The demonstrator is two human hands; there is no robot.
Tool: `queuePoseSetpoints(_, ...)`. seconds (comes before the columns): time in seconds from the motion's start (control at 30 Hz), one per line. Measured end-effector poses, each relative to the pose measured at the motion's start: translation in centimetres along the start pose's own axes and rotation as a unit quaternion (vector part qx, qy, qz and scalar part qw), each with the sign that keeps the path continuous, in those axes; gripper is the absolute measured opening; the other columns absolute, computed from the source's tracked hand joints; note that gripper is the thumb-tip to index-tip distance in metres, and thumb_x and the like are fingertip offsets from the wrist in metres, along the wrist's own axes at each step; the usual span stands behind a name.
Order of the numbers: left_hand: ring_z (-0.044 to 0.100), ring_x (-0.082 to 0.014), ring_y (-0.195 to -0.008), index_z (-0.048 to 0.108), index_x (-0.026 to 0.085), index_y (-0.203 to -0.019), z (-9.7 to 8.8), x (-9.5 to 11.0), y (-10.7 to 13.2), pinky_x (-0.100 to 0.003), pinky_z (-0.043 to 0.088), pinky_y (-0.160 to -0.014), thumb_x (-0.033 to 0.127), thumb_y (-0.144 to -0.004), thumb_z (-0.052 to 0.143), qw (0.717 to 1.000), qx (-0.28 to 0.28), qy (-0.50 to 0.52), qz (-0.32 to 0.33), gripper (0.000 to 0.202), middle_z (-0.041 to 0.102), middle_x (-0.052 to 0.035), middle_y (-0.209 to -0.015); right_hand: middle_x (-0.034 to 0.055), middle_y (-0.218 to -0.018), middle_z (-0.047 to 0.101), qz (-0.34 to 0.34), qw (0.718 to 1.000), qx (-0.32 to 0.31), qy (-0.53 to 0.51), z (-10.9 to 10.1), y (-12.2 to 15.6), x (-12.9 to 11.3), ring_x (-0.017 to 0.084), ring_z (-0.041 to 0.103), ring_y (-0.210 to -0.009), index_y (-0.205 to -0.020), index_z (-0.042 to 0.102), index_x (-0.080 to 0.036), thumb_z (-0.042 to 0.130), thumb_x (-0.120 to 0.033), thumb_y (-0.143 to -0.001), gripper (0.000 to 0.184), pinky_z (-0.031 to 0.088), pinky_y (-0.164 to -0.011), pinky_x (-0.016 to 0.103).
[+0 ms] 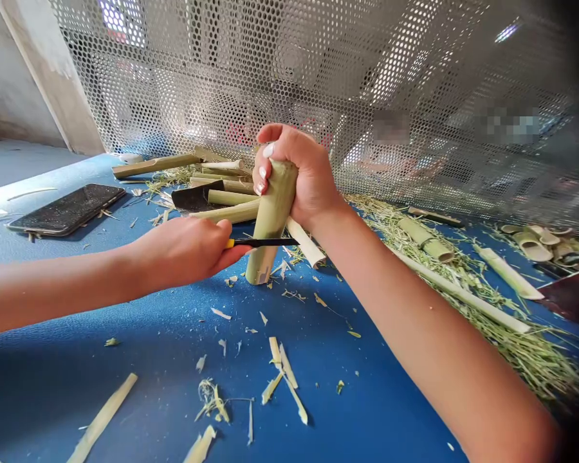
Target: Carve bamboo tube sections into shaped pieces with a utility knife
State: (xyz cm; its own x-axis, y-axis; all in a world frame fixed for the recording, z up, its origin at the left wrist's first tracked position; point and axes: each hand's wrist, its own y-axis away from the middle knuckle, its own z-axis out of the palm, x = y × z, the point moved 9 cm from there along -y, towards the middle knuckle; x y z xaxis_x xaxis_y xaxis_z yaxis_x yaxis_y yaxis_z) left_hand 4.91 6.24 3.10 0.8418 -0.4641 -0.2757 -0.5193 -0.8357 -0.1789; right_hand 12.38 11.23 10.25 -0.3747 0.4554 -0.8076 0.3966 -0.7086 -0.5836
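Observation:
My right hand is wrapped round the upper part of a green bamboo section. The piece stands nearly upright, tilted a little, with its lower end at the blue tabletop. Near that end a pale patch shows where the skin is cut away. My left hand is closed on the handle of a knife, dark and narrow with a bit of yellow at the grip. Its blade lies across the lower half of the bamboo, seemingly against it. Most of the handle is hidden inside my fingers.
Behind stands a perforated metal screen. Cut bamboo pieces lie behind my hands, a phone at left. Green shavings and a long bamboo strip spread at right. Pale slivers litter the front.

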Motion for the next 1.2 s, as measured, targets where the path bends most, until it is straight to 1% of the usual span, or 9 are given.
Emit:
queuePoseSetpoints(0.13,0.057,-0.0177,-0.049,0.053,0.014,-0.075,-0.1,0.3,0.2,-0.023,0.020,-0.043,0.055,-0.092,0.017,1.000,0.001,-0.003,0.015,0.058,0.052,-0.0031,-0.053,-0.0099,-0.048,0.050,-0.013,0.999,-0.028,0.009,0.6,0.2,-0.5,0.007,0.048,-0.042,-0.077,0.045,-0.019,0.050,-0.021,-0.074,0.006,0.038,-0.043,0.020)
queuePoseSetpoints(0.23,0.054,-0.0173,-0.047,0.052,0.014,-0.077,0.3,0.2,0.4,-0.025,0.014,-0.043,0.056,-0.092,0.017,1.000,-0.009,-0.003,0.009,0.057,0.051,-0.0030,-0.052,-0.0088,-0.047,0.052,-0.019,0.998,-0.055,0.006,1.4,0.3,-0.8,0.008,0.048,-0.041,-0.075,0.046,-0.019,0.052,-0.020,-0.073,0.006,0.039,-0.042,0.021)
queuePoseSetpoints(0.43,0.050,-0.0172,-0.045,0.049,0.017,-0.075,1.1,0.0,0.4,-0.026,0.015,-0.044,0.057,-0.091,0.020,1.000,-0.010,0.013,-0.003,0.052,0.051,-0.0032,-0.053,-0.0091,-0.047,0.051,-0.024,0.998,-0.050,0.011,1.4,0.4,-1.1,0.008,0.049,-0.040,-0.073,0.045,-0.019,0.051,-0.019,-0.074,0.006,0.039,-0.042,0.020)
queuePoseSetpoints(0.67,0.045,-0.0168,-0.042,0.052,0.017,-0.075,1.1,0.1,0.5,-0.027,0.016,-0.043,0.057,-0.090,0.020,1.000,0.001,0.013,-0.004,0.053,0.052,-0.0039,-0.053,-0.0089,-0.046,0.051,-0.029,0.998,-0.051,0.015,1.5,0.6,-1.4,0.008,0.049,-0.040,-0.071,0.046,-0.019,0.053,-0.020,-0.072,0.008,0.041,-0.043,0.021)
queuePoseSetpoints(0.8,0.046,-0.0176,-0.039,0.055,0.017,-0.072,2.7,1.0,0.9,-0.026,0.016,-0.043,0.053,-0.091,0.025,0.998,-0.022,-0.025,0.046,0.050,0.053,-0.0037,-0.049,-0.0096,-0.045,0.051,-0.029,0.999,-0.022,0.026,1.8,0.9,-1.7,0.008,0.047,-0.040,-0.069,0.046,-0.019,0.055,-0.018,-0.067,0.009,0.040,-0.041,0.020)
queuePoseSetpoints(0.93,0.046,-0.0175,-0.037,0.056,0.018,-0.070,4.1,1.8,1.2,-0.025,0.015,-0.041,0.051,-0.091,0.029,0.993,-0.034,-0.057,0.097,0.048,0.052,-0.0024,-0.046,-0.0110,-0.044,0.050,-0.035,0.998,-0.032,0.044,2.7,1.1,-2.0,0.007,0.046,-0.038,-0.067,0.044,-0.018,0.055,-0.020,-0.065,0.011,0.040,-0.040,0.020)
queuePoseSetpoints(1.0,0.044,-0.0168,-0.036,0.055,0.019,-0.069,3.8,1.8,1.3,-0.025,0.014,-0.041,0.050,-0.092,0.028,0.992,-0.031,-0.059,0.107,0.047,0.051,-0.0014,-0.045,-0.0110,-0.044,0.050,-0.037,0.998,-0.023,0.044,2.4,0.9,-1.9,0.007,0.046,-0.038,-0.067,0.044,-0.018,0.055,-0.020,-0.065,0.011,0.039,-0.040,0.020)
queuePoseSetpoints(1.07,0.042,-0.0153,-0.035,0.054,0.020,-0.069,2.9,1.6,1.5,-0.025,0.014,-0.041,0.050,-0.092,0.025,0.992,-0.021,-0.049,0.113,0.048,0.049,0.0002,-0.044,-0.0109,-0.043,0.050,-0.036,0.999,0.001,0.041,1.7,0.8,-1.7,0.007,0.046,-0.038,-0.067,0.044,-0.019,0.055,-0.021,-0.066,0.012,0.040,-0.040,0.020)
queuePoseSetpoints(1.2,0.039,-0.0132,-0.035,0.051,0.021,-0.070,-0.7,-0.3,1.6,-0.026,0.015,-0.043,0.060,-0.089,0.012,0.997,0.048,-0.041,0.043,0.059,0.045,0.0015,-0.046,-0.0099,-0.045,0.050,-0.025,0.998,0.015,0.057,1.2,0.7,-1.4,0.008,0.047,-0.040,-0.067,0.043,-0.021,0.056,-0.022,-0.069,0.013,0.040,-0.041,0.021)
